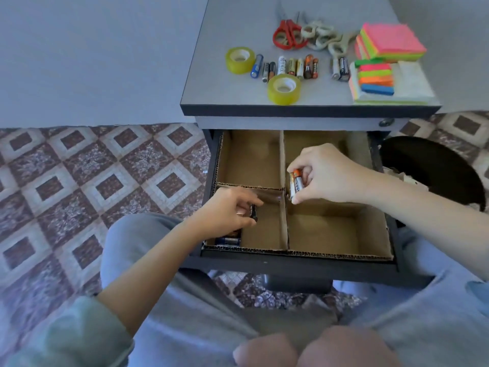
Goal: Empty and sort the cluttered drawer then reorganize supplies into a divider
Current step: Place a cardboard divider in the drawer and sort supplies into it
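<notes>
The left hand (232,211) pinches a black battery (253,212) in the near-left compartment of the cardboard divider (330,252) inside the open drawer (291,264). The right hand (326,176) grips several batteries (295,183) above the centre wall.

— What lies under both hands?
— A brown corrugated cardboard divider (282,160): matt, with rough, fluted cut edges.
— And the orange-and-white cylindrical batteries (295,184) in the right hand (325,176)?
— Glossy printed wrap. The black battery (253,211) in the left hand (227,210) looks smooth too.
— Beyond the right hand?
— Glossy translucent yellow tape rolls (284,89), matt neon paper note pads (391,41) and red plastic-handled scissors (288,35), on a smooth matt grey laminate top (225,22).
</notes>
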`<state>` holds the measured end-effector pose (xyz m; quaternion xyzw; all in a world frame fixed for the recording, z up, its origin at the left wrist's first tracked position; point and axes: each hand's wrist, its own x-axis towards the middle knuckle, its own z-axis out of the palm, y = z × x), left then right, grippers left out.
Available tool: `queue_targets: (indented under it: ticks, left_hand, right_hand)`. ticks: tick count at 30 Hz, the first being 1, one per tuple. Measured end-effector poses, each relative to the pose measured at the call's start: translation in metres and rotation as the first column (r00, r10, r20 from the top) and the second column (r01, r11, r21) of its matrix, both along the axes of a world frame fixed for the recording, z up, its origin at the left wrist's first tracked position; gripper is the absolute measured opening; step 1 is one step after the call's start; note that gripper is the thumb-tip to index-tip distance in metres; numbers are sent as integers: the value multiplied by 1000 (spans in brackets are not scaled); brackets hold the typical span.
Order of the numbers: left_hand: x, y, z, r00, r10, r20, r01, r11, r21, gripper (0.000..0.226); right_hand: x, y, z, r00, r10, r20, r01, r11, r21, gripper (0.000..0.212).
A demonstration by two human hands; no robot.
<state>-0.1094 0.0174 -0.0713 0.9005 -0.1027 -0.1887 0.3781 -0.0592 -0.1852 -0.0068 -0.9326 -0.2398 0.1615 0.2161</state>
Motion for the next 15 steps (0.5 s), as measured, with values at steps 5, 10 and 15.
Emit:
queue_targets:
  ticks: [5,10,15]
  left_hand:
    - [7,-7,-21,990,-111,-83,126,972,200,30]
    - [14,-20,-31,949,-172,-264,251,919,304,33]
    - [20,-28,-36,882,-242,-404,416,803,426,46]
  right_hand:
    - [-2,1,-20,999,-17,-47,17,1000,3,62]
    - [5,0,-25,997,-21,-78,24,999,36,61]
    - [8,1,-30,990,-41,-133,51,996,72,60]
